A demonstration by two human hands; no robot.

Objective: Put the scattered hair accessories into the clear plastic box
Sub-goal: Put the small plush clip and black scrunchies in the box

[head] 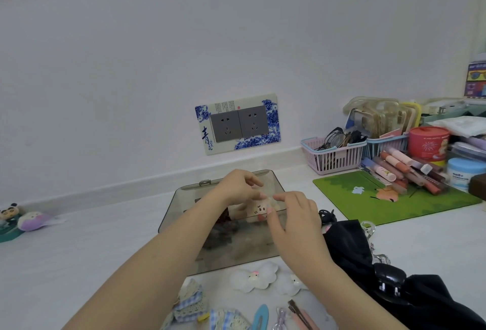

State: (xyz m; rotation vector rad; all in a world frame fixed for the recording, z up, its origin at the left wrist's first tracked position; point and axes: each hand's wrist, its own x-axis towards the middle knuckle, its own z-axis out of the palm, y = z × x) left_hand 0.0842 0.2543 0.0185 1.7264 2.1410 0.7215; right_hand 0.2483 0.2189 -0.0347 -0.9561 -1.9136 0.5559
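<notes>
Both hands meet over the clear plastic box [184, 214], which sits on the white bench [79, 251] below the wall socket plate [238, 124]; the left hand [238, 187] and right hand [292, 211] pinch a cream plush hair accessory [256, 210] between their fingertips, held just above the box's open top; dark items lie inside the box, too blurred to name; nearer the camera than the box lie white cloud-shaped clips [253, 278], lace-and-check bows [190, 300], a blue snap clip [260, 316] and pink clips [299, 315]; right of the box sit a black cloth [349, 243] and black claw clip [389, 281].
</notes>
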